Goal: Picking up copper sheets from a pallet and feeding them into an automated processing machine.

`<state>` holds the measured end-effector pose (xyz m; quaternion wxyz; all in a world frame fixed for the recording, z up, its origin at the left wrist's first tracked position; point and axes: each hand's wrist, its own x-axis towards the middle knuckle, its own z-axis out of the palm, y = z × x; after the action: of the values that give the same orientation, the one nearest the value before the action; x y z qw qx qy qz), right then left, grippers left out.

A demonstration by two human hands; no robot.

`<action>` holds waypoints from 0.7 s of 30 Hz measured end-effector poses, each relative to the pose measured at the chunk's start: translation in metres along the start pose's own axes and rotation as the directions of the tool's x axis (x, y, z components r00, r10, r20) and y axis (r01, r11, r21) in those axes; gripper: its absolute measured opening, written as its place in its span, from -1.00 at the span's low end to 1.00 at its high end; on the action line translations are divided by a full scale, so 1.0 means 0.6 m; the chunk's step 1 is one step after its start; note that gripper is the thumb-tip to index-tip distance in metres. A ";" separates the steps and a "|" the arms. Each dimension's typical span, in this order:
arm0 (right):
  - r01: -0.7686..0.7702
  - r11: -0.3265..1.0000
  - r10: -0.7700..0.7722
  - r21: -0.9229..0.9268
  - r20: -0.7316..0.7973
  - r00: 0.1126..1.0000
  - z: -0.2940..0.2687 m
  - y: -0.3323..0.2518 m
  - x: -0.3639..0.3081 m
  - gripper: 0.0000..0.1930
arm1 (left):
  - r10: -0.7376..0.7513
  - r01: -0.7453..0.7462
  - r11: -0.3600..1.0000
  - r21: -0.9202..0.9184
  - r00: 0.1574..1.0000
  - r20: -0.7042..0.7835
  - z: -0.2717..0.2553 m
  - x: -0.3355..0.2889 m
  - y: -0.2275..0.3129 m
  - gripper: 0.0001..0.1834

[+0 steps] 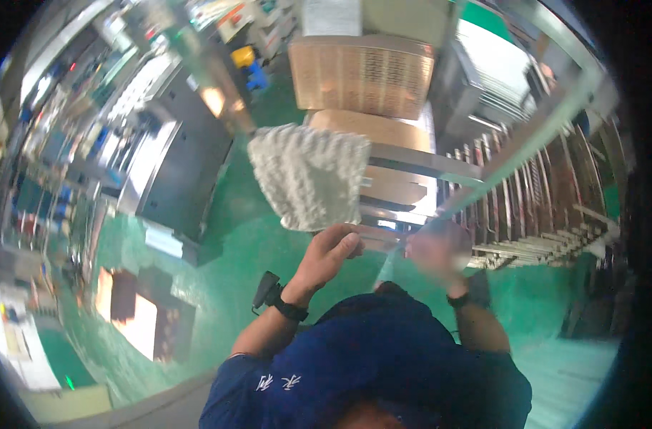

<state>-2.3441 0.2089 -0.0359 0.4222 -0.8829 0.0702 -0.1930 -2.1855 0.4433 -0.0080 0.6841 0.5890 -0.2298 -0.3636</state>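
My left hand (329, 259) is curled, its fingers closed, just below the hanging edge of a grey-white ribbed towel (308, 175). What it holds, if anything, is hidden. The end of a metal bar (379, 236) lies close to its fingertips. My right hand (440, 247) is smeared by motion, to the right of that bar and near the foot of a slanting metal post (512, 146). Its fingers cannot be made out. The towel is draped over a horizontal metal rail (426, 164).
Behind the rail stand brown cardboard sheets (369, 129) and a box-like stack (362, 75). Metal racks with many bars (512, 193) fill the right. A grey metal cabinet (186, 150) is at left. Flat cardboard (136, 311) lies on the green floor (219, 286).
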 end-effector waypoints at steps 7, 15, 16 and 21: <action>-0.086 0.988 -0.005 0.126 0.588 0.809 0.283 -0.016 0.063 -0.78 | -0.123 0.085 0.989 -0.120 0.925 -0.358 -0.186 -0.084 -0.039 -0.60; -0.201 0.929 -0.114 0.310 0.757 0.644 0.496 -0.119 0.229 -0.74 | -0.206 0.151 0.978 -0.142 0.786 -0.583 -0.395 -0.122 -0.025 -0.62; -0.221 0.929 -0.105 0.298 0.783 0.613 0.523 -0.133 0.254 -0.74 | -0.208 0.150 0.978 -0.146 0.767 -0.607 -0.423 -0.127 -0.020 -0.62; -0.227 0.935 -0.119 0.272 0.846 0.520 0.656 -0.207 0.344 -0.73 | -0.251 0.094 0.965 -0.246 0.616 -0.747 -0.567 -0.200 -0.037 -0.62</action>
<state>-2.0023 0.5113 -0.1058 0.5574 -0.7710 -0.1526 0.2676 -2.0135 0.7521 -0.0840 0.7288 0.6417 0.1772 -0.1602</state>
